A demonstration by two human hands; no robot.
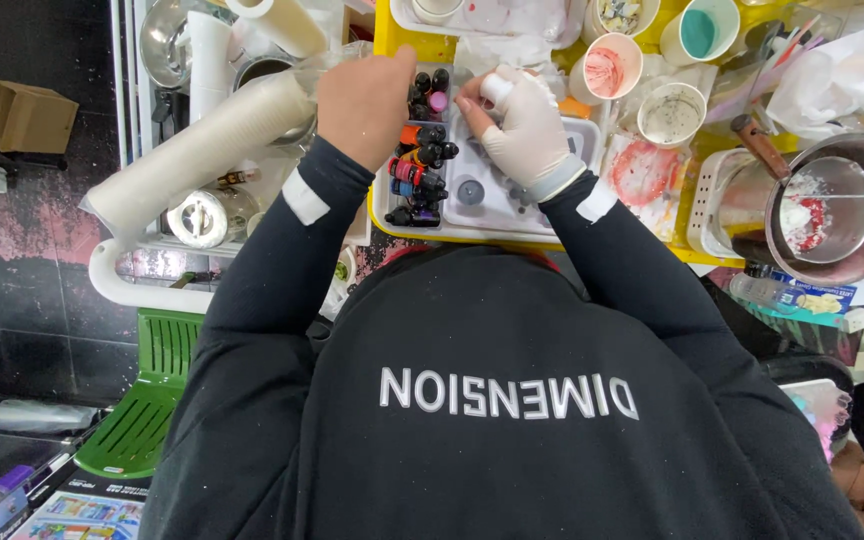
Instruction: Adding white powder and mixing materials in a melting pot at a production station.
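Bottle (497, 88), small, white, likely light and slick, sits pinched in the gloved right hand (524, 128); bare left hand (364, 100), at nine o'clock, grips a clear cup (324, 62).

Both arms fwd, elbows bent, forearms converging ahead of chest. L hand (364, 100) bare, back of hand up, fingers curled under in a loose fist. R hand (524, 128) gloved, wrist cocked inward, thumb + fingertips (472, 104) pinched together. Hands near each other, not touching.
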